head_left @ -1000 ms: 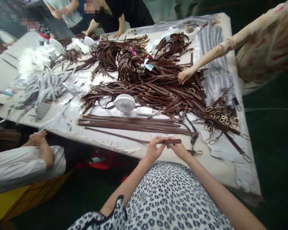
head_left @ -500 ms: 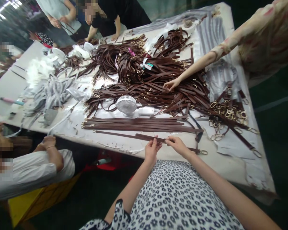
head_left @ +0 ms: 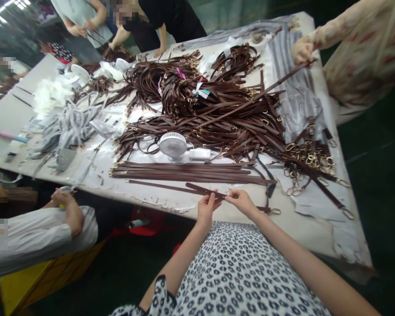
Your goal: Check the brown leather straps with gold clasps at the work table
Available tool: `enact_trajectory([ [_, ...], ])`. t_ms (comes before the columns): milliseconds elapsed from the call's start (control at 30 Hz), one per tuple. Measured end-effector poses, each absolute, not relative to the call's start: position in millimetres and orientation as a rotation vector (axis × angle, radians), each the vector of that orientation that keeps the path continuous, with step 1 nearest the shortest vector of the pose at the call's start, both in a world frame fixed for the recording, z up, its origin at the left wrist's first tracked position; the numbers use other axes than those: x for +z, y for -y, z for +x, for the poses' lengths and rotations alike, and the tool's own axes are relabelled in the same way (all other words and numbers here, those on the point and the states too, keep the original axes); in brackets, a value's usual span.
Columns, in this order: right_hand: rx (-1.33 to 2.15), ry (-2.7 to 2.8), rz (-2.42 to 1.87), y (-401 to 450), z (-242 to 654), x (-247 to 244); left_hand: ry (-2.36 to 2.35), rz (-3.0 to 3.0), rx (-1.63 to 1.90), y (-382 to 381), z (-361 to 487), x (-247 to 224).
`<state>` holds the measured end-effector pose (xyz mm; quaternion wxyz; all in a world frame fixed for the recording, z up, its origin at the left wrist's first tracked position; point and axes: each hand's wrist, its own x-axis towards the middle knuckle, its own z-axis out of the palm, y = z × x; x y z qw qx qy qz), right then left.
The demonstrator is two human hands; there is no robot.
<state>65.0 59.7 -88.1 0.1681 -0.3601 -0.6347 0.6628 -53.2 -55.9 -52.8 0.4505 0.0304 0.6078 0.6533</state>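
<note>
A brown leather strap runs to both of my hands at the table's near edge. My left hand grips it between thumb and fingers, with a rounded strap end sticking out to the left. Close beside it, my right hand pinches the strap; the small part at its fingertips is too fine to make out. To the right of that hand lies a gold clasp on a short strap piece. Just beyond my hands, several brown straps lie side by side.
A white handheld fan stands before a large heap of brown straps. Gold-clasped straps lie at the right. Grey straps pile up at the left. A co-worker's hand holds a strap at far right; other people stand around the table.
The co-worker's hand at right has moved from the heap back to the table's far right edge, drawing a strap out. My hands stay nearly in place on the strap.
</note>
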Motion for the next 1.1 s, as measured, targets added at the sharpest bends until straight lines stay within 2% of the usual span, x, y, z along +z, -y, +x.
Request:
enact_trajectory([
  [500, 1.891, 1.793, -0.975, -60.1, 67.2, -75.6, -1.529, 0.081, 1.628, 56.9, -52.9, -50.8],
  [700, 1.877, 1.856, -1.056, -61.4, 66.4, -84.6, -1.757, 0.413, 1.453, 61.3, -51.6, -49.3],
  [900, 1.646, 1.985, -1.071, -54.2, 55.0, -65.7, -2.010, 0.838, 1.291, 71.6, -45.3, -23.2],
  [1100, 1.435, 2.149, -0.880, -53.1, 51.7, -68.8, -1.873, 1.025, 1.271, 67.8, -63.6, -34.1],
])
